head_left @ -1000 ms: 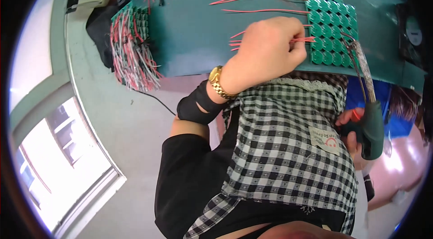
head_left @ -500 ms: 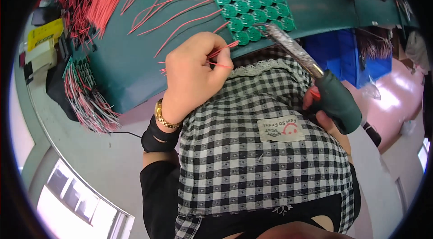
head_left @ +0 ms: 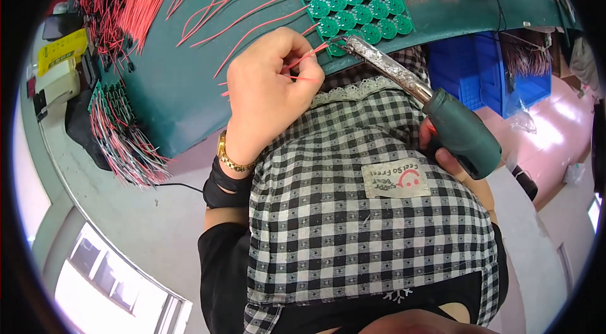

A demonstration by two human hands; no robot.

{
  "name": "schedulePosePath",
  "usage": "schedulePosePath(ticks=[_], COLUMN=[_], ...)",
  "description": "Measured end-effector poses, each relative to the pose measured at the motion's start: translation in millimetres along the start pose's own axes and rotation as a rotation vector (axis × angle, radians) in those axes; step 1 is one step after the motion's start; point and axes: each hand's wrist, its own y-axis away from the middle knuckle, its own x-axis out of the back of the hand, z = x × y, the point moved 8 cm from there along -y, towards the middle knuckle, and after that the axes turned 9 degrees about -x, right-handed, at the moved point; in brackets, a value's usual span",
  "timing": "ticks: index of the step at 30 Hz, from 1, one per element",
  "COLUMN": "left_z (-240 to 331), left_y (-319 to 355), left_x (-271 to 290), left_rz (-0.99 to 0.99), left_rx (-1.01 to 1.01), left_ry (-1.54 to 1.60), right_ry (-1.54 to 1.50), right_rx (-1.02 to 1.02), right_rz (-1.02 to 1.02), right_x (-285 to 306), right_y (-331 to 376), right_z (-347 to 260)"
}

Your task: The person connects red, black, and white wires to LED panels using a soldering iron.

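Between the thumb and fingers of my left hand (head_left: 268,85) are several thin red wires (head_left: 320,48), their ends poking out toward a panel of round green circuit boards (head_left: 361,3). My right hand (head_left: 451,157) is wrapped around the dark green handle of a soldering iron (head_left: 391,69); the handle hides most of its fingers. The iron's bent tip meets or nearly meets the wire ends over the panel's near corner; I cannot tell if they touch. Other red wires (head_left: 246,22) run left from the panel's edge.
A bundle of straight red wires (head_left: 151,0) lies at the far left of the green work mat (head_left: 183,91), beside darker tangled wires (head_left: 101,6). Wired boards (head_left: 120,126) hang at the mat's left end. Blue bins (head_left: 467,75) stand at the right, below the table edge.
The soldering iron has moved left and slightly up, bringing its tip to the wire ends. My left hand has shifted slightly up and left, still pinching the wires.
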Motion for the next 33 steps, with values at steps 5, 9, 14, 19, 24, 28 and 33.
schedulePosePath(ticks=[5, 9, 14, 19, 24, 28, 33], left_z=[2.2, 3.1, 1.5, 3.3, 5.1, 4.4, 4.0], left_y=[-1.7, -1.7, -1.5, -2.9, -1.9, -1.9, -1.0], left_x=[2.1, 4.5, 2.0, 2.3, 4.1, 3.9, 8.8], left_rz=[0.013, 0.033, 0.040, 0.039, 0.043, 0.035, 0.010], left_rx=[-0.028, -0.041, -0.049, -0.053, -0.059, -0.051, -0.042], left_ry=[0.010, -0.006, -0.010, -0.005, -0.020, -0.023, 0.000], right_ry=[0.055, 0.013, 0.092, -0.119, -0.328, -0.334, -0.300], right_rx=[-0.031, 0.059, 0.082, 0.036, 0.049, 0.022, 0.016], right_rz=[0.022, 0.088, 0.026, -0.011, -0.026, 0.021, 0.071], right_x=[-0.7, 0.4, 2.2, -0.4, -3.2, -3.3, 0.8], right_y=[-0.8, -0.9, 0.4, -3.2, -4.7, -3.8, -5.4], right_z=[0.2, -7.3, -5.0, -28.3, -30.4, -26.6, -33.3])
